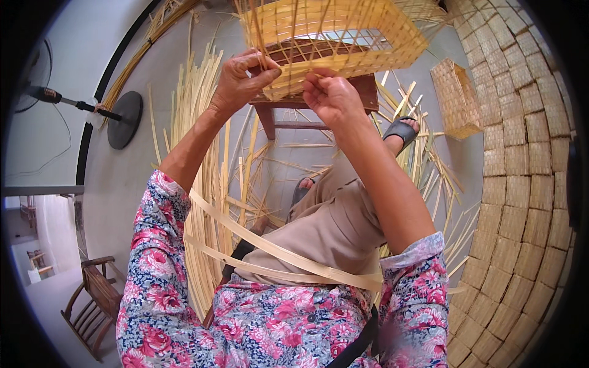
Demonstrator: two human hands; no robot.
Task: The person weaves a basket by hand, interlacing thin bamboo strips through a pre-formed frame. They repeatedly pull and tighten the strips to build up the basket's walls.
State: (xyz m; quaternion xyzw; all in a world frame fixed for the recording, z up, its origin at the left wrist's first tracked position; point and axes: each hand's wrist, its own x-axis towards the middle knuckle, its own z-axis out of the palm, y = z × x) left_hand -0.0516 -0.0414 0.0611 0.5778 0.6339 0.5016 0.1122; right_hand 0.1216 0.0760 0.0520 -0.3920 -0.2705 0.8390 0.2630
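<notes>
A yellow woven-strip basket (392, 52), its side an open lattice, rests tilted on a dark red wooden stool (365, 92) in front of me. My left hand (245, 80) pinches upright strips at the basket's near left corner, thumb and forefinger pressed together. Beside it to the right, my right hand (334, 98) is closed at the basket's lower near edge, its fingertips on a thin strip of the weave. Its fingers partly hide what they grip. Two long pale strips (264, 242) lie across my lap.
Many loose strips (199, 147) cover the floor to the left, with more scattered on the right (429, 159). A finished woven box (457, 98) stands near stacked woven boxes (521, 184) along the right. A fan base (126, 119) and a wooden chair (95, 294) are at left.
</notes>
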